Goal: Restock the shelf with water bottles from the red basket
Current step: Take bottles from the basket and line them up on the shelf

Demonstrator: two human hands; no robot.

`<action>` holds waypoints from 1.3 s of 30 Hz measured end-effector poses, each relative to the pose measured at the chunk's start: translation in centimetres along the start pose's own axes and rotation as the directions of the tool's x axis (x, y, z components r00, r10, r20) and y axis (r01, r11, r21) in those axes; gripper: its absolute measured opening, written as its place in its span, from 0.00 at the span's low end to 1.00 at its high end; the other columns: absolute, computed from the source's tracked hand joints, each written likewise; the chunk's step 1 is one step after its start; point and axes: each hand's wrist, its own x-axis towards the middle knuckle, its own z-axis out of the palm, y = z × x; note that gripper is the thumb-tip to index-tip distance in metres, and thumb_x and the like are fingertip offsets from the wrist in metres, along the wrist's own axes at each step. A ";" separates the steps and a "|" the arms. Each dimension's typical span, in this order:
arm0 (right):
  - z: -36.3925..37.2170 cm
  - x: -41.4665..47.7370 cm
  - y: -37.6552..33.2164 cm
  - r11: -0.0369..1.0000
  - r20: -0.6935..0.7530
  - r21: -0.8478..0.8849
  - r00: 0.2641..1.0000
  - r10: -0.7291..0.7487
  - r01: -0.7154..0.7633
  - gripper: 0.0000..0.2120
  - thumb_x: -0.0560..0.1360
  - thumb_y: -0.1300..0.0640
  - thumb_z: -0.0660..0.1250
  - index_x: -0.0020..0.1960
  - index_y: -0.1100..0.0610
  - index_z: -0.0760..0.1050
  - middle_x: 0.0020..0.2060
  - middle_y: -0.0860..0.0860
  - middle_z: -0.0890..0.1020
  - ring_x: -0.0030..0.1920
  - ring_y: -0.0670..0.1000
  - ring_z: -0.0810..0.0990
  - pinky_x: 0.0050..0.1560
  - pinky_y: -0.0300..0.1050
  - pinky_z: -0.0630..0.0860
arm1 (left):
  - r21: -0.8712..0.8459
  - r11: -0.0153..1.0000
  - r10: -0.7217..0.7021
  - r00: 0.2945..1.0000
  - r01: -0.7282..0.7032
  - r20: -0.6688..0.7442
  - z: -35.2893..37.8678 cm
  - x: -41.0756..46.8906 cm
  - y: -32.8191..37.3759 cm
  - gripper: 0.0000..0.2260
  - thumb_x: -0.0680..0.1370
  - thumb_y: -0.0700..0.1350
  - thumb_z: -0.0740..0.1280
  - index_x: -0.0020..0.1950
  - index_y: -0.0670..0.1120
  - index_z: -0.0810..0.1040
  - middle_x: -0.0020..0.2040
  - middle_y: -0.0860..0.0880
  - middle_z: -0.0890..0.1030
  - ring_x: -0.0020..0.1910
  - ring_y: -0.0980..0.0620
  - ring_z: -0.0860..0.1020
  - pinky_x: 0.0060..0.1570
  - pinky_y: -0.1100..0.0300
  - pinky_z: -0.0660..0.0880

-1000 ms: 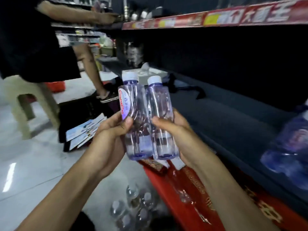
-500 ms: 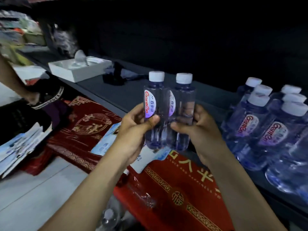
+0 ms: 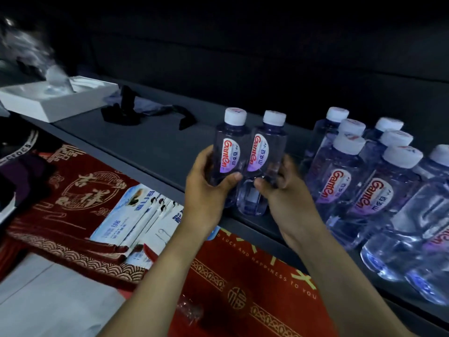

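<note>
Two clear water bottles with white caps and purple-red labels stand side by side just above the dark shelf. My left hand grips the left bottle, and my right hand grips the right bottle. Both bottles are upright, their bases at the shelf's front edge. To their right, several matching bottles stand in rows on the same shelf. The red basket is out of view.
A white open box and a dark crumpled cloth lie on the shelf to the left. Below the shelf edge are red patterned boxes and white-blue packets. Pale floor lies at the lower left.
My view swung right and down from the aisle to the shelf. Both hands carried the two bottles toward the shelf, beside the standing rows. The red basket's bottles left view.
</note>
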 end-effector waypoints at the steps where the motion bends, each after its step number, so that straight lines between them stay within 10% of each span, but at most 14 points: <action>1: 0.2 -0.1 0.1 0.999 -0.026 -0.038 1.000 -0.011 0.010 0.26 0.77 0.65 0.66 0.69 0.42 0.67 0.59 0.40 0.80 0.60 0.39 0.77 0.63 0.47 0.75 | 0.044 0.999 0.002 1.000 -0.003 0.016 -0.2 -0.1 -0.4 0.26 0.74 0.34 0.73 0.70 0.49 0.72 0.62 0.50 0.79 0.59 0.61 0.79 0.58 0.64 0.76; 7: 0.6 -1.5 0.9 0.928 -0.041 -0.372 0.999 -0.034 0.017 0.21 0.77 0.54 0.69 0.67 0.51 0.67 0.63 0.50 0.76 0.65 0.51 0.74 0.64 0.49 0.72 | 0.280 0.958 -0.069 0.997 0.058 0.032 -1.8 -1.4 -2.0 0.27 0.75 0.37 0.73 0.69 0.57 0.72 0.63 0.54 0.76 0.61 0.62 0.76 0.65 0.55 0.75; 18: 1.2 -0.7 1.5 0.850 -0.146 -0.518 0.989 0.021 -0.095 0.28 0.75 0.73 0.59 0.71 0.60 0.56 0.61 0.56 0.74 0.53 0.47 0.77 0.51 0.40 0.75 | 0.475 0.878 0.042 0.999 -0.051 0.030 0.0 -0.4 -2.8 0.24 0.73 0.41 0.75 0.68 0.49 0.73 0.58 0.57 0.80 0.53 0.68 0.77 0.53 0.73 0.71; 24: 1.9 -2.1 1.6 0.841 -0.153 -0.518 0.984 0.090 -0.157 0.35 0.78 0.64 0.63 0.77 0.64 0.45 0.74 0.62 0.63 0.73 0.58 0.65 0.71 0.54 0.67 | 0.660 0.732 0.072 0.982 -0.172 0.176 -0.6 -1.1 -2.5 0.27 0.79 0.44 0.68 0.77 0.49 0.63 0.69 0.49 0.75 0.67 0.52 0.73 0.63 0.63 0.69; 29: 3.0 -7.0 0.2 0.827 -0.057 -0.541 0.987 0.149 -0.155 0.38 0.80 0.60 0.60 0.80 0.58 0.38 0.78 0.57 0.49 0.78 0.56 0.54 0.75 0.48 0.60 | 0.903 0.367 -0.066 0.962 -0.224 0.265 -3.2 -3.5 -0.4 0.33 0.82 0.50 0.62 0.81 0.46 0.49 0.76 0.43 0.64 0.74 0.44 0.63 0.69 0.51 0.67; 34: 8.7 -11.2 -2.2 0.784 0.140 -0.587 0.979 -0.146 0.201 0.34 0.76 0.62 0.61 0.79 0.54 0.53 0.77 0.54 0.49 0.76 0.54 0.58 0.72 0.46 0.62 | 0.989 0.034 -0.005 0.989 -0.146 0.147 -9.1 -7.5 4.7 0.30 0.80 0.55 0.55 0.79 0.44 0.58 0.75 0.42 0.66 0.77 0.41 0.60 0.75 0.49 0.60; 39: 15.9 -15.7 -2.9 0.671 0.542 -0.545 0.822 -0.175 0.503 0.30 0.75 0.65 0.63 0.75 0.54 0.61 0.73 0.55 0.55 0.71 0.58 0.64 0.68 0.48 0.66 | 0.977 -0.208 0.063 0.997 0.046 -0.033 -20.1 -16.9 10.2 0.26 0.76 0.48 0.66 0.73 0.43 0.69 0.68 0.42 0.74 0.72 0.38 0.69 0.68 0.46 0.69</action>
